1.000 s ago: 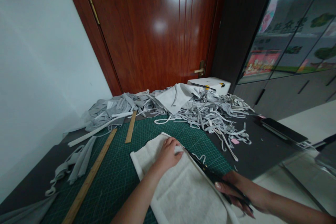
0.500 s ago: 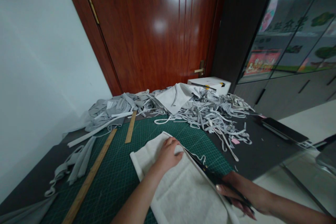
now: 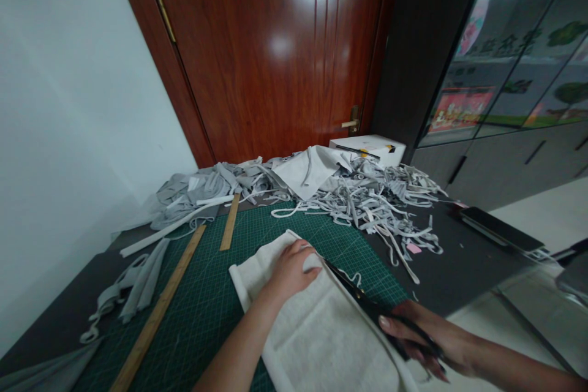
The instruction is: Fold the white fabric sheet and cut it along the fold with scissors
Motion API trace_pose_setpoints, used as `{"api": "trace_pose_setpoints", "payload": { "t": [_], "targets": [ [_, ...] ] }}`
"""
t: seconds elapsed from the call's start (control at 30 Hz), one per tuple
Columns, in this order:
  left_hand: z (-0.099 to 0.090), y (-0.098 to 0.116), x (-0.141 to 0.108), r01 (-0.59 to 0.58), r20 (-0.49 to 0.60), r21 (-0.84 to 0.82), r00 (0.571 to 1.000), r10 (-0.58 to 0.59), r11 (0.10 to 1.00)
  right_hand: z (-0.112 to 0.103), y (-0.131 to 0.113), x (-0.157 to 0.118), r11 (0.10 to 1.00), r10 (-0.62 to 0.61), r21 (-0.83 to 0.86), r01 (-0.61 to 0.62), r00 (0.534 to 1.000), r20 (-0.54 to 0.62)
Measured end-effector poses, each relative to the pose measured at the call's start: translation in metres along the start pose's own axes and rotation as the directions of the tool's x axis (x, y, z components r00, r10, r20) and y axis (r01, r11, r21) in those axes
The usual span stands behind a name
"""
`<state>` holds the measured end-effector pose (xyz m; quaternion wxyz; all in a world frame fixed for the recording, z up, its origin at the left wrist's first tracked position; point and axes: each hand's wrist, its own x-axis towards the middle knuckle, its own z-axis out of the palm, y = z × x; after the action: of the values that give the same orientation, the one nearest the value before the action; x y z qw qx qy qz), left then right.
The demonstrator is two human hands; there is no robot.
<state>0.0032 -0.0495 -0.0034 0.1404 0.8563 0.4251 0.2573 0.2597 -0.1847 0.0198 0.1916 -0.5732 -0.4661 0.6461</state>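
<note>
The off-white cloth (image 3: 331, 337) lies over the near right part of the green cutting mat (image 3: 206, 294), which rests on the dark bench (image 3: 441, 278). The left hand (image 3: 294, 266) presses down on the cloth's far part, above the mat, thumb apart from the bent fingers; whether that grip also pinches a fold, I cannot tell. The right hand (image 3: 416, 327), at the mat's right edge, has its grip closed around the handles of black scissors (image 3: 362, 301), whose blades run along the cloth's right edge, pointing toward the left hand. A thin strip (image 3: 353, 277) curls on the mat just beside the blades. To trim neatly, it would help to hold the cloth flat against the mat, cut in long, even strokes parallel to the edge, and move the left fingers back before the tips come near. The heap of scraps (image 3: 376, 196) beyond the mat's far edge is well apart from the blades.
</note>
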Motion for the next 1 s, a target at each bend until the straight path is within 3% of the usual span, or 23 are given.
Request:
{"api": "trace_pose_setpoints", "payload": {
  "t": [0.4,1.0],
  "targets": [
    [-0.002,0.001,-0.001,-0.006,-0.010,0.113,1.000,0.007,0.994,0.001,-0.010,0.010,0.999,-0.024,-0.025,0.025,1.000,0.017],
    [0.000,-0.002,0.000,-0.007,-0.029,0.073,1.000,0.009,0.997,-0.002,-0.005,0.019,0.998,-0.040,-0.036,0.041,0.999,0.036]
  ]
}}
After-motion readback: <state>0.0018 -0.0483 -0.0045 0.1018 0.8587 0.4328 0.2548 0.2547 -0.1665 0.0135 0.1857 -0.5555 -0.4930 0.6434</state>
